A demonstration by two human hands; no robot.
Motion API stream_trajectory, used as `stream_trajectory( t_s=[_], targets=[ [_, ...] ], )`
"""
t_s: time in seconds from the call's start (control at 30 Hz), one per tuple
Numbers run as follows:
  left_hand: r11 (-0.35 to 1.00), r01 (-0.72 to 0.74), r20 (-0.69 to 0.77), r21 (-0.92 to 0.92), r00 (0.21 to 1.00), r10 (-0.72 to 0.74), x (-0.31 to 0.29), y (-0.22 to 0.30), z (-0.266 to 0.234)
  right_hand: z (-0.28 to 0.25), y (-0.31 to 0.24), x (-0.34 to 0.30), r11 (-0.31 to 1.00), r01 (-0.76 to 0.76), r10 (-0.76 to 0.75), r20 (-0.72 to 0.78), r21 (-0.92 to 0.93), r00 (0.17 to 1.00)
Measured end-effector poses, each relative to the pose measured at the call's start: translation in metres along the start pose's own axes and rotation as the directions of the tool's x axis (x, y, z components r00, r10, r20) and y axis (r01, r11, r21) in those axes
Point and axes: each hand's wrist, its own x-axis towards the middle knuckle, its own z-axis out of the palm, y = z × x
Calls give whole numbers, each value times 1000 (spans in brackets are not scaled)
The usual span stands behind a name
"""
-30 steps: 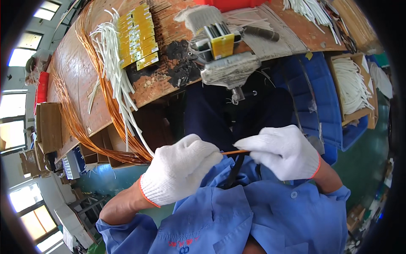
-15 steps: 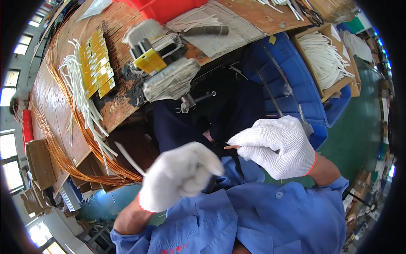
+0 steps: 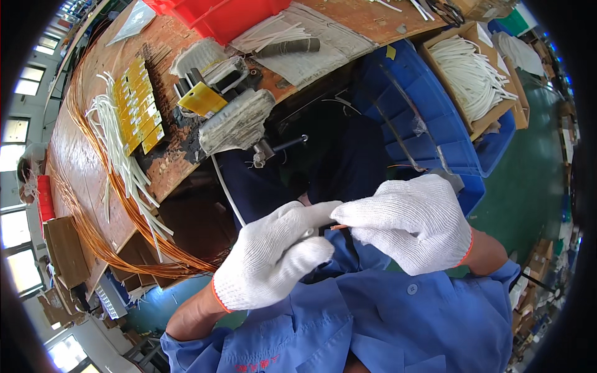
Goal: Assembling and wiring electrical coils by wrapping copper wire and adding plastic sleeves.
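Note:
My left hand (image 3: 264, 258), in a white knitted glove, is closed around a thin white tube (image 3: 227, 191). The tube sticks up and away from the back of the glove, toward the bench, and its other end shows small between the fingers. Facing it, my right hand (image 3: 413, 225), gloved the same way, pinches copper wire (image 3: 337, 227) whose short end pokes out past the thumb and fingertips. The left fingers reach right up to the right fingertips, above my lap. Most of the wire is hidden by the right glove.
A cloth-wrapped vise (image 3: 239, 121) on the bench edge holds a yellow-faced block (image 3: 202, 99). To its left lie yellow plates (image 3: 138, 105), white tubes (image 3: 115, 133) and bundled copper wires (image 3: 137, 214). A red bin (image 3: 227, 18) stands behind; a blue crate (image 3: 429, 118) and tube-filled carton (image 3: 469, 78) sit right.
My left hand has moved up and its fingers now meet the right fingertips. The white tube has swung more upright. My right hand has stayed nearly in place.

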Motion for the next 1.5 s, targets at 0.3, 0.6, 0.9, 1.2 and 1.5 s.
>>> stream_trajectory(
  t_s=[0.3, 0.6, 0.9, 1.2, 1.5],
  targets=[
    [891, 56, 38, -451, 998, -44, -10, -21, 3, 7, 0, 3, 998, 66, -65, 28, -15, 997],
    [945, 93, 90, -314, 994, -68, -17, -20, -7, 8, 0, 2, 993, 112, -108, 84, -34, 991],
    [953, 71, 95, -296, 994, -45, -16, -18, -5, 10, 4, 0, 993, 113, -109, 135, -26, 985],
    [986, 86, 199, -145, 978, -56, -11, -13, -11, 2, -7, 5, 918, 191, -52, 374, -346, 926],
    [995, -42, 259, 96, 966, 16, -13, -13, -4, 30, 0, -6, 964, 179, -107, 333, -194, 937]
  ],
)
